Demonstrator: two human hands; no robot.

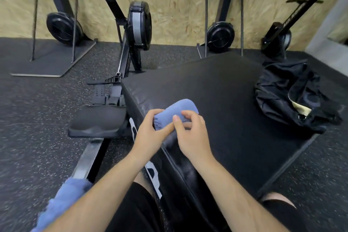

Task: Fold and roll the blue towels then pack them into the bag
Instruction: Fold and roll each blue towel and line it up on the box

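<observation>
A rolled blue towel (178,109) lies near the left front corner of a black padded box (216,90). My left hand (150,133) grips the roll's near end, fingers curled round it. My right hand (192,132) pinches the same end from the right, thumb on top. A second blue towel (62,203), loose and crumpled, hangs at the lower left beside my left forearm. The black bag (293,96) sits open on the box's right end, a pale lining showing inside.
A rowing machine (139,24) with its seat (98,120) and rail stands left of the box. More machines lean against the chipboard wall behind. The floor is dark speckled rubber. My knees in black shorts are at the bottom.
</observation>
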